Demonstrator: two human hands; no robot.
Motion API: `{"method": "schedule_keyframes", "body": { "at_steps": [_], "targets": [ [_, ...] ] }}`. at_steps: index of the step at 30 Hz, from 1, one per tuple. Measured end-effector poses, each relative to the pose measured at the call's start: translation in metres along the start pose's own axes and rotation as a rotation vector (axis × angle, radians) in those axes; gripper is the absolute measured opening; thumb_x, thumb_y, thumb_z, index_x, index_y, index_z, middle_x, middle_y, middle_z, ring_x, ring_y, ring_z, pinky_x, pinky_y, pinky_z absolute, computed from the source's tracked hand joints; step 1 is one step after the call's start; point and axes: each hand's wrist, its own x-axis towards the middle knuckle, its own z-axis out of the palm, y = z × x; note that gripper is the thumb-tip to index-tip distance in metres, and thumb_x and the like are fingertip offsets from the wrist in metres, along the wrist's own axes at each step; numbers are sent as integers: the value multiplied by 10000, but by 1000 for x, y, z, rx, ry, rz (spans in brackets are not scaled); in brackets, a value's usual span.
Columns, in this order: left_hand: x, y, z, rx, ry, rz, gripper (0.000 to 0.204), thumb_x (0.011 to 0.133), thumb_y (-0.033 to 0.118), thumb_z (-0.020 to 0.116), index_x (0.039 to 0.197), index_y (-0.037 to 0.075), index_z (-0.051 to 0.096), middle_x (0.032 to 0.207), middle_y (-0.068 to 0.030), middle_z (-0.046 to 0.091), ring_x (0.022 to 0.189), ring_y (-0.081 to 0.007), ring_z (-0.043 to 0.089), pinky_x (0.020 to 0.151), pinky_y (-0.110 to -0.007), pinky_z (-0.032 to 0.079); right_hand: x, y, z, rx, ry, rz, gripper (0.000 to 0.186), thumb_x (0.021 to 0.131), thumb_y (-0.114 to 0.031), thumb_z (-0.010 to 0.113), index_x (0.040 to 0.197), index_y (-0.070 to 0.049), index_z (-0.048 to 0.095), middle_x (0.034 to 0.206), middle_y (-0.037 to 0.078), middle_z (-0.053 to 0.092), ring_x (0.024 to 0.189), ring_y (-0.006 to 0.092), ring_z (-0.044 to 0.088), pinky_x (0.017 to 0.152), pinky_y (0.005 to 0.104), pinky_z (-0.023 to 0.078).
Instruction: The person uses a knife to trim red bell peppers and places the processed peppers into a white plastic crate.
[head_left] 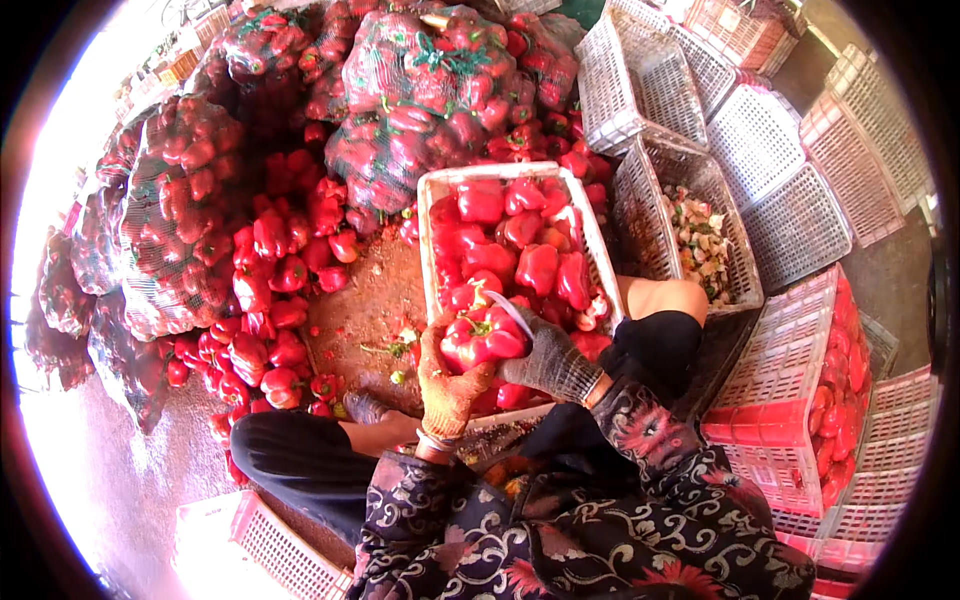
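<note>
In front of me a white crate [428, 215] holds many red bell peppers [537, 266]. Over its near end, my left hand [447, 390], in an orange glove, grips one red bell pepper [484, 338] whose green stem faces up. My right hand [548, 358], in a dark grey glove, is closed round a knife [512, 312]; only its curved pale blade shows, beside the pepper's stem side. The knife's handle is hidden in the glove. My right fingers also seem to touch the pepper's right side.
Mesh sacks [410, 100] full of red peppers stand behind and to the left, with loose peppers [270, 340] heaped beside them. Right of me, one crate [740, 255] contains pale cut scraps [697, 240]. Stacked crates [770, 400] line the right side; another crate [285, 550] lies lower left.
</note>
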Motion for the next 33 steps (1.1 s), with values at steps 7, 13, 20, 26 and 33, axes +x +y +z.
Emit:
{"method": "schedule_keyframes", "body": {
  "at_steps": [7, 13, 20, 26, 33],
  "targets": [
    [2, -38, -12, -624, -159, -488, 652, 641, 122, 725, 1251, 3, 527, 1004, -84, 630, 818, -196, 623, 769, -339, 522, -10, -2, -46, 585, -330, 480, 629, 790, -276, 686, 1356, -74, 501, 773, 46, 616, 450, 99, 500, 391, 259, 438],
    [15, -90, -11, -1125, -246, -598, 554, 846, 348, 673, 1270, 29, 518, 1092, -105, 645, 912, -268, 653, 823, -391, 550, -12, 44, -48, 865, -257, 579, 562, 790, -305, 687, 1267, -45, 542, 657, -4, 556, 451, 74, 471, 406, 208, 395],
    [36, -11, 15, -229, 32, -475, 149, 926, 141, 643, 1026, 37, 680, 800, 25, 614, 677, -42, 514, 597, -202, 421, -1, 44, -20, -124, 352, -83, 720, 734, -191, 796, 1364, -52, 479, 1243, 172, 616, 1121, 319, 630, 935, 372, 515],
    [35, -19, 39, -187, -212, -677, 243, 860, 298, 716, 950, 75, 681, 757, 36, 580, 637, -59, 505, 558, -208, 402, -13, 47, -5, -264, 317, -164, 766, 697, -219, 820, 1369, -105, 471, 1251, 167, 603, 1121, 347, 621, 905, 395, 531],
    [41, -25, 39, -184, -348, -808, 198, 863, 273, 727, 831, 101, 633, 661, 57, 531, 555, -54, 463, 494, -208, 364, -22, 57, -14, -176, 148, -79, 851, 682, -265, 819, 1422, -127, 422, 1279, 189, 591, 1115, 366, 616, 880, 406, 536]
  ]
}}
